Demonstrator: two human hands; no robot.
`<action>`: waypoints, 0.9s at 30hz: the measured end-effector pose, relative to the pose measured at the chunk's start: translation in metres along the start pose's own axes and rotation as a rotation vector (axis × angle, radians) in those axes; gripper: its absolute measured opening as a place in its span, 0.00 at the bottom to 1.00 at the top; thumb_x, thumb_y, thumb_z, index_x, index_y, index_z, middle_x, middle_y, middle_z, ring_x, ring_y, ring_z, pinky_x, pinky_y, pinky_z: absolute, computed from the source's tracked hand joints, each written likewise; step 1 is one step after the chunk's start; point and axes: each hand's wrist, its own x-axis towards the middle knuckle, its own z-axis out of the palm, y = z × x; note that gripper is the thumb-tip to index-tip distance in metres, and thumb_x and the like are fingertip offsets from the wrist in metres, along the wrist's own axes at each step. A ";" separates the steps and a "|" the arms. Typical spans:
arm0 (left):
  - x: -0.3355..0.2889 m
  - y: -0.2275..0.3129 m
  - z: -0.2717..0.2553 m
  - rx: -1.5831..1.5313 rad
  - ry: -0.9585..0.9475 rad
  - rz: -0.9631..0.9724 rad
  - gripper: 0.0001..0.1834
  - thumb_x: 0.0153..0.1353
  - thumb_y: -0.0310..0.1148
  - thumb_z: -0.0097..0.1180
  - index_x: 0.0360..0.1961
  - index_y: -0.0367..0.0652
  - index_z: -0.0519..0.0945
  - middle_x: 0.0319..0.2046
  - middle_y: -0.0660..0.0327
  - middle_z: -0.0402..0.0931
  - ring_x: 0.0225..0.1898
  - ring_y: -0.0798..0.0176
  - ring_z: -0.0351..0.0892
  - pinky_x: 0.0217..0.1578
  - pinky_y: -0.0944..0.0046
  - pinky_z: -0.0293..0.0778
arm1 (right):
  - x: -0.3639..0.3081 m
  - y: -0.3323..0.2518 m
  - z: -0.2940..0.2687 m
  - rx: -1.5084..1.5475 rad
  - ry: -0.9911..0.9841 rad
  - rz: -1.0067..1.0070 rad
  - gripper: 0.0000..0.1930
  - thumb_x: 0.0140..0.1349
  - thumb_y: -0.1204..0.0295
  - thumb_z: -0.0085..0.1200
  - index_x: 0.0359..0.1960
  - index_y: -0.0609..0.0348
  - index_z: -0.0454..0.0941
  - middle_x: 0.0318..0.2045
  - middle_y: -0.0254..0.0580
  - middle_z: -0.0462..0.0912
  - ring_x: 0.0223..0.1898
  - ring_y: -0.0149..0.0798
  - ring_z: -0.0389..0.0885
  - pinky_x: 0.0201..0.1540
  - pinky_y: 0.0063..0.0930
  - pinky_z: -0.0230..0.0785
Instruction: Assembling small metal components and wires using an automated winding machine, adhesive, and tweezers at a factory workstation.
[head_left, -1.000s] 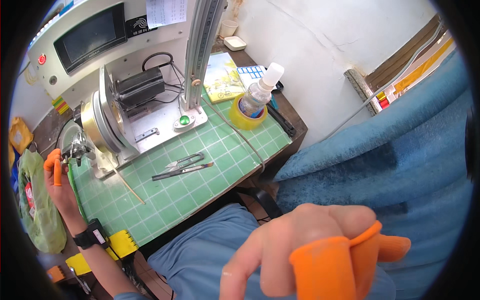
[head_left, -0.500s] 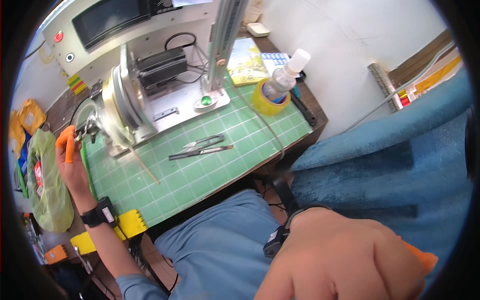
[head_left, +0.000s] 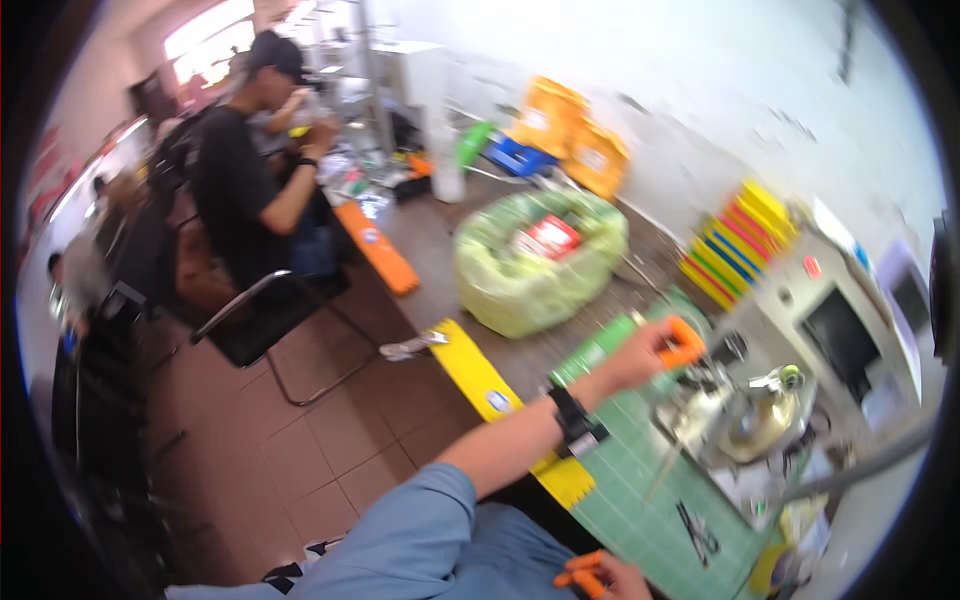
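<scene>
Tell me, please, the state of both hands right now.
Left hand: fingers curled beside the machine; blur hides whether it holds anything.
Right hand: partly cut off at the lower edge; open or closed cannot be told.

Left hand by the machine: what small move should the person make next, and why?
Perhaps raise the right hand over the green mat: it is at the picture's lower edge, apart from the machine, while the left hand is beside it, so a second hand nearby might help. Blur hides whether the left holds anything.
</scene>
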 end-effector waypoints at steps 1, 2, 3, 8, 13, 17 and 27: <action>-0.002 0.002 0.000 -0.023 0.009 -0.027 0.06 0.70 0.28 0.63 0.46 0.41 0.82 0.43 0.65 0.82 0.46 0.72 0.81 0.51 0.66 0.78 | 0.012 0.016 -0.004 -0.034 -0.087 0.013 0.08 0.77 0.75 0.52 0.51 0.64 0.80 0.40 0.42 0.88 0.43 0.33 0.85 0.49 0.26 0.76; -0.004 0.003 0.000 -0.062 0.009 -0.062 0.06 0.70 0.27 0.63 0.46 0.41 0.82 0.43 0.65 0.82 0.46 0.72 0.81 0.51 0.67 0.78 | 0.019 0.016 -0.007 -0.063 -0.124 -0.011 0.08 0.77 0.75 0.52 0.51 0.64 0.80 0.40 0.42 0.88 0.43 0.33 0.85 0.49 0.26 0.76; -0.006 0.009 -0.004 -0.036 0.000 -0.061 0.06 0.70 0.26 0.62 0.46 0.41 0.82 0.45 0.65 0.82 0.48 0.72 0.80 0.52 0.67 0.77 | 0.021 0.013 -0.007 -0.081 -0.187 -0.068 0.08 0.77 0.75 0.52 0.51 0.64 0.80 0.40 0.42 0.88 0.42 0.33 0.85 0.49 0.26 0.76; -0.005 0.008 -0.007 -0.038 0.004 -0.037 0.07 0.70 0.26 0.63 0.48 0.41 0.82 0.47 0.65 0.82 0.50 0.73 0.80 0.53 0.68 0.76 | 0.029 0.037 -0.005 0.058 -0.246 -0.050 0.10 0.78 0.76 0.51 0.55 0.63 0.80 0.44 0.36 0.85 0.47 0.30 0.81 0.53 0.23 0.73; 0.003 0.009 -0.003 -0.036 -0.038 -0.065 0.08 0.70 0.26 0.62 0.49 0.40 0.81 0.49 0.64 0.81 0.51 0.72 0.79 0.54 0.68 0.76 | 0.042 0.118 -0.033 0.334 -0.145 0.100 0.14 0.78 0.75 0.47 0.61 0.57 0.79 0.50 0.40 0.86 0.49 0.35 0.82 0.55 0.27 0.74; 0.001 -0.003 -0.011 -0.045 -0.024 -0.055 0.08 0.71 0.26 0.62 0.49 0.40 0.80 0.49 0.63 0.81 0.52 0.71 0.79 0.56 0.66 0.75 | 0.039 0.188 -0.052 -0.120 -0.104 0.010 0.17 0.76 0.75 0.46 0.63 0.55 0.78 0.58 0.42 0.80 0.58 0.39 0.76 0.62 0.31 0.67; -0.002 0.009 -0.002 -0.078 -0.010 -0.024 0.07 0.69 0.24 0.62 0.47 0.40 0.80 0.47 0.64 0.80 0.50 0.71 0.79 0.54 0.67 0.76 | 0.015 0.366 -0.113 -1.114 0.080 -0.239 0.24 0.72 0.75 0.42 0.69 0.49 0.75 0.74 0.46 0.68 0.76 0.48 0.61 0.78 0.40 0.53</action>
